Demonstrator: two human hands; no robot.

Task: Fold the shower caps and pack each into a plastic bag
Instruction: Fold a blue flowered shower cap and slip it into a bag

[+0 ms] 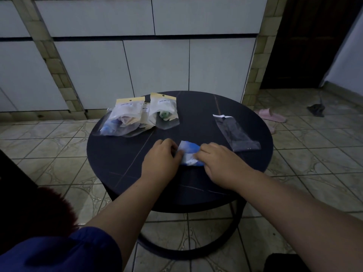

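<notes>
A blue and white shower cap (189, 154), folded small, lies near the middle of the round dark table (121, 154). My left hand (162, 157) grips its left edge and my right hand (218, 160) grips its right edge, so much of the cap is hidden under my fingers. An empty clear plastic bag (235, 132) lies flat to the right of my hands. At the back left of the table sit packed bags with yellow headers (125, 118), one holding a green cap (164, 113).
White cabinet doors (157, 63) stand behind the table. A pink slipper (272, 114) and a dark cloth (316, 109) lie on the tiled floor at the right. The table's black ring base (188, 250) shows below its top.
</notes>
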